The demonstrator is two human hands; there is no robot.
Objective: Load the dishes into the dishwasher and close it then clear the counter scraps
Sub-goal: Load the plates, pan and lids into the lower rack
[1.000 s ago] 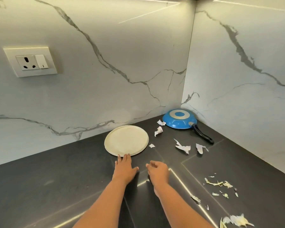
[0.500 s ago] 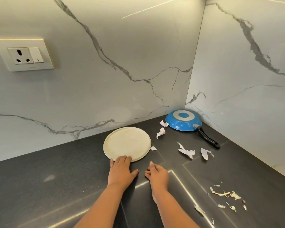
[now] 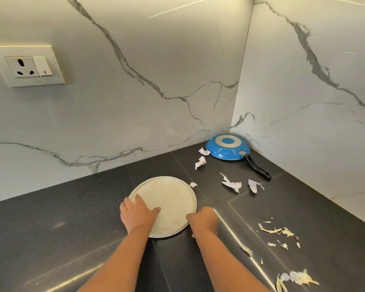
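A round cream plate (image 3: 169, 199) lies flat on the dark counter (image 3: 51, 218). My left hand (image 3: 137, 213) rests on the plate's left part, fingers laid flat over its surface and thumb pointing right. At the near right rim my right hand (image 3: 202, 221) has its fingers curled against the edge of the plate. A blue frying pan (image 3: 228, 147) with a black handle sits upside down in the far corner. Torn paper scraps (image 3: 232, 184) lie between plate and pan. Pale vegetable peelings (image 3: 276, 230) are scattered to the right. No dishwasher is in view.
White marble walls close off the counter at the back and right, meeting in the corner behind the pan. A wall socket with a switch (image 3: 27, 66) is on the back wall at the left. More peelings (image 3: 297, 278) lie near the bottom right.
My left hand moved from the counter onto the plate, and the plate slid nearer to me. My right hand came up against the plate's right rim.
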